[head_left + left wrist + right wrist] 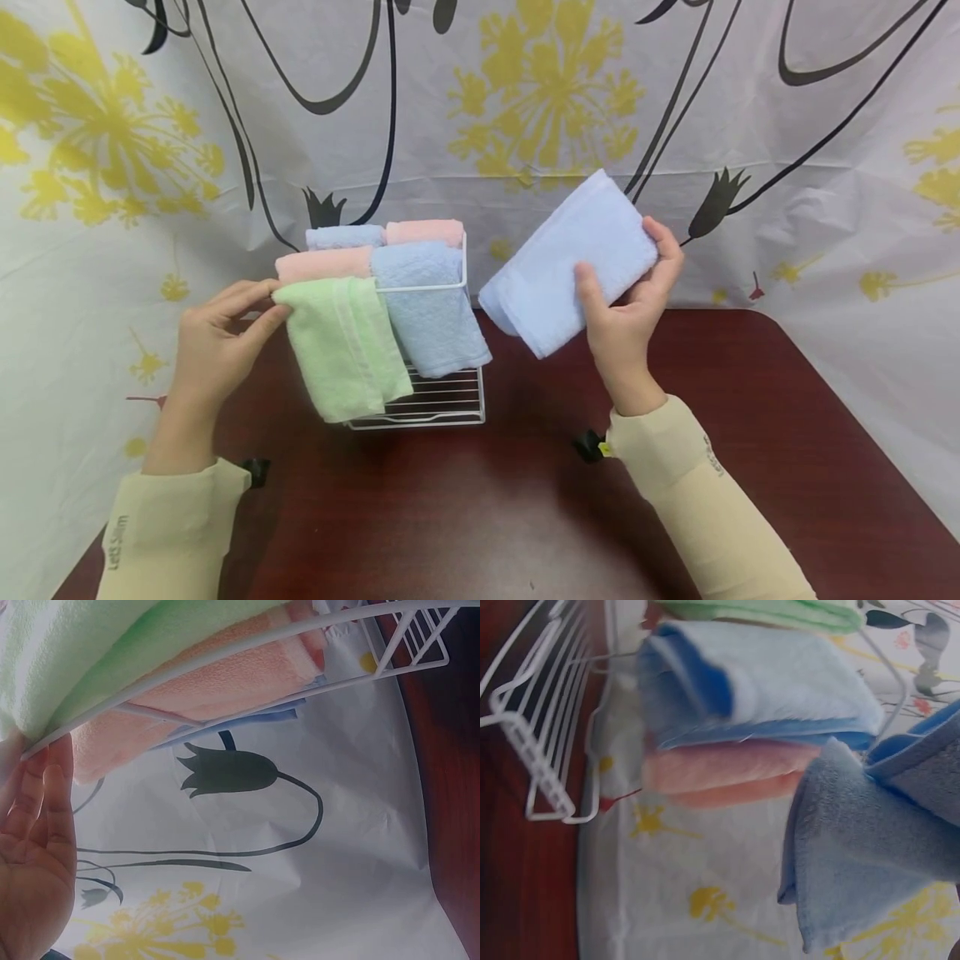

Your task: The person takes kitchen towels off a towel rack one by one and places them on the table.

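A white wire rack stands on the table with small towels over its bars. At its front left corner, my left hand pinches the upper corner of a light green towel against the rack's bar. Beside that towel hangs a light blue towel. Behind them lie a pink towel, another blue towel and another pink one. Right of the rack, my right hand grips a folded light blue towel in the air, thumb across its front; the right wrist view shows this towel apart from the rack.
The dark red-brown table extends in front of the rack and to its right. A white sheet with yellow and grey flower prints hangs behind and at both sides. The rack's wire base sits low, below the hanging towels.
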### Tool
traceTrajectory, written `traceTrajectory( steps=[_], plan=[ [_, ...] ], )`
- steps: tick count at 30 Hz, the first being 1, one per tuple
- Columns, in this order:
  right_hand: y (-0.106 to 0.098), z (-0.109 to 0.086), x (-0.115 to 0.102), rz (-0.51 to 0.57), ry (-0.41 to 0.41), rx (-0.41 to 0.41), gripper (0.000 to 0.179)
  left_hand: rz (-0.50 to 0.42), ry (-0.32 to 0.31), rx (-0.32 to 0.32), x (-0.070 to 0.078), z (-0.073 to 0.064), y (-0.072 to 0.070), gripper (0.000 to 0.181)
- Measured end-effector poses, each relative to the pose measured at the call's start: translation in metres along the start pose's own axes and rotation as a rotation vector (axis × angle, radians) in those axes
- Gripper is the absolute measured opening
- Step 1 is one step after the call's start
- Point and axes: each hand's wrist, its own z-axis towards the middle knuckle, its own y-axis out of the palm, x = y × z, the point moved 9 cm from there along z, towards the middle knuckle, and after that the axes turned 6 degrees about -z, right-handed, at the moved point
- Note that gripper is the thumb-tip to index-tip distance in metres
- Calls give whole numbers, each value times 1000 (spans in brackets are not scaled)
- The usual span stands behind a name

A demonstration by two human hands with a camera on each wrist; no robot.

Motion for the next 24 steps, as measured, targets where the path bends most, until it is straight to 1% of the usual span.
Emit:
traceTrajectory(
  steps=[4, 8, 10, 14, 17, 19, 24],
  plan=[
    [0, -9, 11, -41, 52, -107, 67, -13, -2, 4, -1, 0, 0, 24],
    [1, -19, 24, -82, 116, -243, 67, -17, 4, 1, -1, -1, 0, 23],
    [3, -24, 33, -103, 166, -328, 67, -20, 5, 1, -2, -2, 0, 23],
    [10, -36, 53, -157, 282, -533, 69, -17, 1, 5, -3, -3, -1, 22],
    [15, -45, 67, -181, 340, -661, 70, -7, 2, 9, -4, -3, -1, 22],
    [16, -49, 74, -186, 356, -715, 69, -4, 3, 9, -4, -2, -1, 22],
    [18, -55, 94, -220, 374, -807, 68, -20, 2, 10, -4, -1, -1, 22]
  ],
)
